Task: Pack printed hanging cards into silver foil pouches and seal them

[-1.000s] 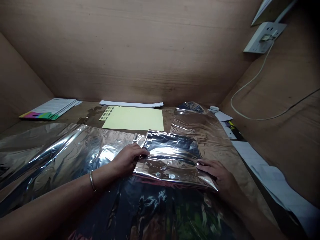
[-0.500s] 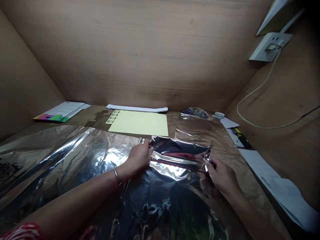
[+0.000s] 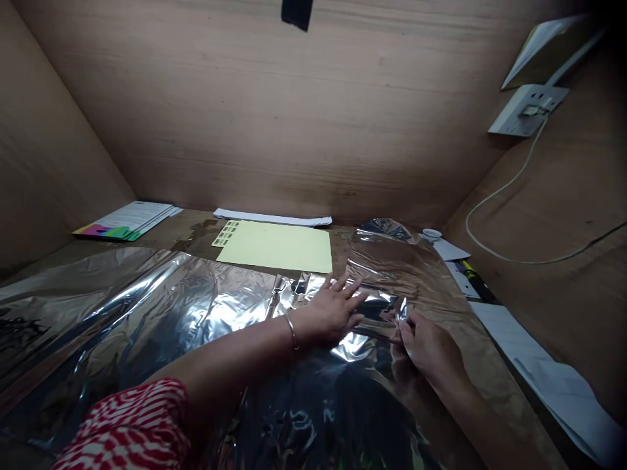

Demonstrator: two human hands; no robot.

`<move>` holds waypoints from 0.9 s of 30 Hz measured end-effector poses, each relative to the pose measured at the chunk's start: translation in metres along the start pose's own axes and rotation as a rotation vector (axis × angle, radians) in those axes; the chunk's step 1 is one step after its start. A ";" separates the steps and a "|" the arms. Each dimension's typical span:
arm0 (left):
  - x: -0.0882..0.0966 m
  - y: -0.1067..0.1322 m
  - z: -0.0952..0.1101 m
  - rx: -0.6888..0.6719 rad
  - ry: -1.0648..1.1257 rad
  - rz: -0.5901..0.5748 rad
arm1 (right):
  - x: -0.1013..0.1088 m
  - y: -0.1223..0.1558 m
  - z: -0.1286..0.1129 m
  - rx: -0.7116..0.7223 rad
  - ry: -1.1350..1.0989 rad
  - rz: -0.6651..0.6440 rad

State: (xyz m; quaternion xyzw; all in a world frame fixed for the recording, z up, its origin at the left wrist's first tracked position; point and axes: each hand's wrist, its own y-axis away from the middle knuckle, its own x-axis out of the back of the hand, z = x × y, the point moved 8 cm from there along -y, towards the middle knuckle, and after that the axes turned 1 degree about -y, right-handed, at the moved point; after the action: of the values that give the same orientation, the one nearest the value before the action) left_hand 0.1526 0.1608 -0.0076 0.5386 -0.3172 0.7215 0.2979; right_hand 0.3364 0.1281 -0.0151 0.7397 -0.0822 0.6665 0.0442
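A large silver foil sheet (image 3: 147,313) covers most of the wooden desk. Its far right part is folded back into a narrow band (image 3: 377,307). My left hand (image 3: 333,310) lies flat on that fold, fingers spread and stretched out, a thin bangle on the wrist. My right hand (image 3: 426,346) is closed in a pinch on the fold's right end, at the crinkled foil corner (image 3: 402,310). A red and white striped sleeve shows at the bottom left.
A pale yellow sheet (image 3: 279,247) and white papers (image 3: 272,217) lie at the back. A colourful booklet stack (image 3: 125,220) sits far left. Another foil piece (image 3: 392,258), a small white cap (image 3: 432,233), papers (image 3: 529,352) and a wall socket (image 3: 526,108) with cable are at the right.
The folded flap has been rolled flatter and narrower. My left hand moved right from the fold's left end and opened flat on it. My right hand stays pinched at the right end.
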 end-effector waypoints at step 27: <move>0.043 0.076 -0.114 0.601 -0.031 -0.011 | -0.054 -0.023 -0.054 0.312 0.197 -0.065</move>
State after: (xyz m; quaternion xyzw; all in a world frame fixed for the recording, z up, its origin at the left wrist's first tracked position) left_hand 0.0172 0.2060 -0.0017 0.6151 -0.0912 0.7733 0.1242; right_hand 0.2829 0.1631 -0.0616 0.6710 0.0507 0.7385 -0.0418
